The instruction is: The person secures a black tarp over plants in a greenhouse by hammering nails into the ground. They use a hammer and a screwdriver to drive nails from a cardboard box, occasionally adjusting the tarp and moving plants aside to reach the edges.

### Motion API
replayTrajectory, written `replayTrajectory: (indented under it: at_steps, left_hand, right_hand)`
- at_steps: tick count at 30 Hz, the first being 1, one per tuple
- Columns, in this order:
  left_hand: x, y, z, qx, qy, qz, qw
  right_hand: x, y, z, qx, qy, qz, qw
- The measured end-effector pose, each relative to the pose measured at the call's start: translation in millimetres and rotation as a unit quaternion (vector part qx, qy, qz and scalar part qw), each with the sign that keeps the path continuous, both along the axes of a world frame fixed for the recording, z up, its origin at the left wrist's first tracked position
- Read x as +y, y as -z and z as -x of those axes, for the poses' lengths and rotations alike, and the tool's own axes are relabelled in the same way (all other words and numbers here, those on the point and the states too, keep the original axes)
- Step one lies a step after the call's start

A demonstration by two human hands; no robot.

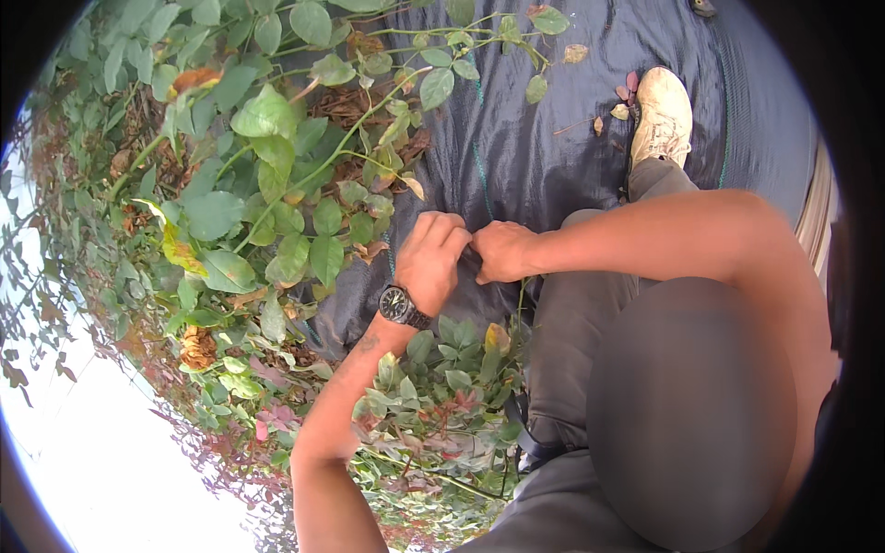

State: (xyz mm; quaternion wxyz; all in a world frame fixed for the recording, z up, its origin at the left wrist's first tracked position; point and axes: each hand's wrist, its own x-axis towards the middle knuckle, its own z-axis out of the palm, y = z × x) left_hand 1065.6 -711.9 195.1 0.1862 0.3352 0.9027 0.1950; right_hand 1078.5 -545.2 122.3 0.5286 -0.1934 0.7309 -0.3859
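My left hand (431,253), with a dark wristwatch (395,304) on its wrist, is closed, its fingers curled down and pressed together. Close against it, my right hand (504,251) is also closed, thumb and fingertips pinched. The two hands meet just above a black woven ground sheet (553,138). Whatever lies between the fingertips is hidden or too small to make out. Leafy rose-like bushes (277,203) grow to the left of my left hand, and a lower leafy clump (452,364) stands below both hands.
My beige shoe (662,115) rests on the sheet at the upper right, and my grey trouser leg (562,359) is bent beside the hands. Long stems (346,138) reach over the sheet. Dry fallen leaves (619,111) lie near the shoe. A blurred grey oval covers the lower right.
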Motion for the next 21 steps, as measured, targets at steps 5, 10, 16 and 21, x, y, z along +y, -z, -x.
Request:
replayTrajectory:
  at_steps: [5, 10, 16, 21]
  left_hand:
    - [14.0, -8.8, 24.9, 0.030, -0.162, 0.005, 0.986]
    - [21.8, 4.5, 23.8, -0.083, -0.322, -0.013, 0.943]
    - [17.2, 31.8, 11.6, -0.060, -0.304, 0.094, 0.946]
    - [-1.2, 27.0, 3.1, -0.110, -0.392, 0.099, 0.908]
  right_hand:
    - [-18.1, 15.1, -11.2, -0.032, -0.116, -0.057, 0.991]
    - [-18.7, 9.0, -10.8, -0.014, -0.149, 0.020, 0.989]
    - [-17.6, 13.2, -12.1, -0.010, -0.240, 0.046, 0.970]
    - [-4.3, -16.9, 6.4, 0.085, -0.369, 0.053, 0.924]
